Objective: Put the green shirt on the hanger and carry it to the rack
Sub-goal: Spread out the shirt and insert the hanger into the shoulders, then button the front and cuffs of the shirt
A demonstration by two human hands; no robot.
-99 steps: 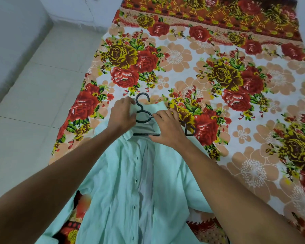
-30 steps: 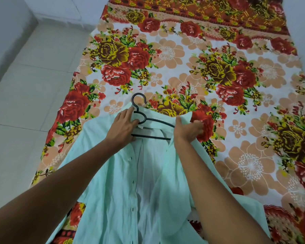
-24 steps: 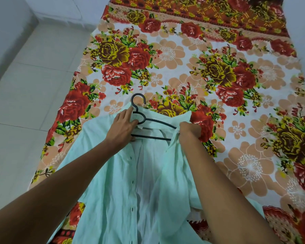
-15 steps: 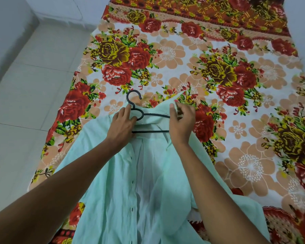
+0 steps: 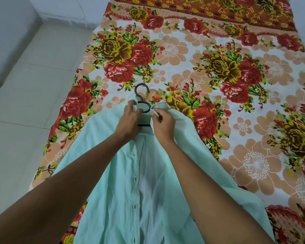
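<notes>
A pale mint-green shirt (image 5: 120, 187) lies open, front up, on a flowered bedsheet, collar away from me. A black hanger (image 5: 141, 93) sits inside its neck; the hook sticks out past the collar, and both arms are covered by the shoulders. My left hand (image 5: 128, 118) pinches the left side of the collar beside the hanger's neck. My right hand (image 5: 163, 125) grips the right side of the collar, pulled in close to the hook. The two hands nearly touch. No rack is in view.
The flowered bedsheet (image 5: 218, 71) covers a bed that runs away from me and to the right. Pale floor tiles (image 5: 28, 95) lie along the left, below a white wall (image 5: 5, 32). The shirt's hem runs off the bottom of the view.
My right hand drew the shirt's right shoulder over the hanger's right arm, then slid inward to the collar. The hanger's hook turned upright and moved a little farther away. My left hand stayed at the collar.
</notes>
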